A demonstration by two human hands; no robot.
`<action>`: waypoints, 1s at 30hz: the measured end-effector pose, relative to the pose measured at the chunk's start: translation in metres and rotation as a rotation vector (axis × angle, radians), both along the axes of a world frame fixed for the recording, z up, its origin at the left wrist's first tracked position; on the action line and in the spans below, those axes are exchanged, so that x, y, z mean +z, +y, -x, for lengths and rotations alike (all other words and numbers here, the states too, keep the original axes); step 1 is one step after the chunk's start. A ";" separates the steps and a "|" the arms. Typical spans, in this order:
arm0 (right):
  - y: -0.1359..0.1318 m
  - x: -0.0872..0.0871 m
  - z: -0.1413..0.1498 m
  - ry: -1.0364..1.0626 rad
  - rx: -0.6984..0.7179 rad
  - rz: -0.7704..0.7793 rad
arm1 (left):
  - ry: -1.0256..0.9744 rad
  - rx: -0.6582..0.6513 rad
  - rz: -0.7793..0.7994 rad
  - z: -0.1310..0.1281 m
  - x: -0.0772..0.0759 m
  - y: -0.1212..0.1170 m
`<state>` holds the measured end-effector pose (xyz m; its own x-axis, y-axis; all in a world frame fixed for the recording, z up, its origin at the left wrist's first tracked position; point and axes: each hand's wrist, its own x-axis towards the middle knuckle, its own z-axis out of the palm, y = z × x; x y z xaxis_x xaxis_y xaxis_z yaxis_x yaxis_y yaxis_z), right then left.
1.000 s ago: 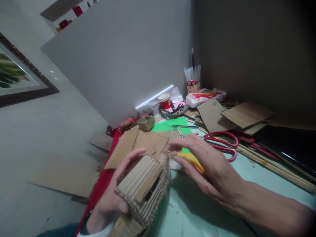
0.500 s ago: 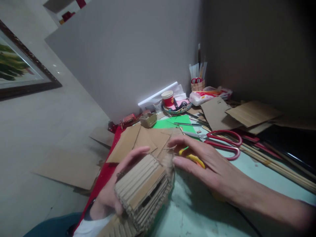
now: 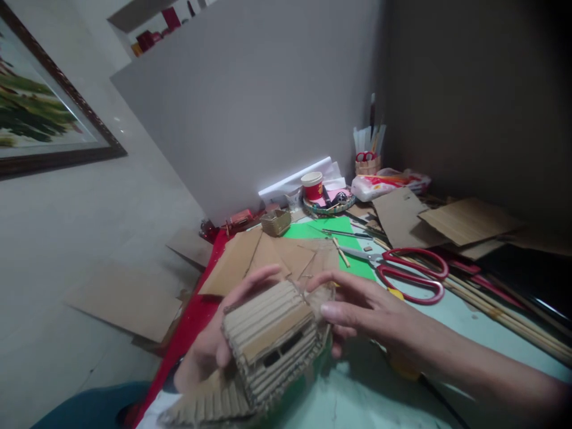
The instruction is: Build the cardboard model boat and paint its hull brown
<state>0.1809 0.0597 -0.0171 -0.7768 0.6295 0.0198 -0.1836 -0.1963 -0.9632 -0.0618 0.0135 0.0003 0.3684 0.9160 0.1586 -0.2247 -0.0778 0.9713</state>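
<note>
A small house of corrugated cardboard (image 3: pixel 268 339) sits low in the middle of the view, with a ridged roof and a dark window slot. My left hand (image 3: pixel 214 345) grips it from the left, fingers curled over the roof edge. My right hand (image 3: pixel 361 310) reaches in from the right; its fingertips touch the house's right side and the fingers lie nearly straight, holding nothing I can see. A bit of a yellow thing (image 3: pixel 395 293) shows just behind that hand.
Red-handled scissors (image 3: pixel 402 271) lie on the pale green table (image 3: pixel 456 322) beside long wooden sticks (image 3: pixel 513 322). Cardboard sheets (image 3: pixel 268 256) cover a green mat (image 3: pixel 330 229). A red cup (image 3: pixel 311 186), a pen holder (image 3: pixel 367 161) and a white board (image 3: pixel 250 101) stand behind.
My right hand has come off the yellow thing and moved left to the house's side. The house has shifted a little to the right in my left hand.
</note>
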 end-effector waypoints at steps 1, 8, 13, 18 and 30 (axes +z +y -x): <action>0.000 0.000 0.000 0.007 -0.037 0.001 | -0.031 0.045 0.014 -0.001 -0.001 0.002; 0.012 0.014 -0.006 -0.098 -0.527 -0.250 | -0.277 0.613 0.349 0.007 -0.017 0.019; 0.018 0.024 -0.012 -0.116 -0.739 -0.408 | -0.275 0.593 0.341 -0.009 -0.019 0.015; 0.015 0.017 -0.007 -0.157 -0.717 -0.477 | -0.270 0.292 0.403 -0.046 -0.017 -0.001; 0.007 0.014 0.003 -0.203 -0.639 -0.317 | -0.064 0.274 0.437 -0.059 -0.029 -0.008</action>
<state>0.1779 0.0665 -0.0030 -0.2690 0.9479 0.1708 0.0186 0.1824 -0.9830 -0.0029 0.0054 -0.0289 0.1077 0.9632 -0.2462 -0.3129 0.2679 0.9112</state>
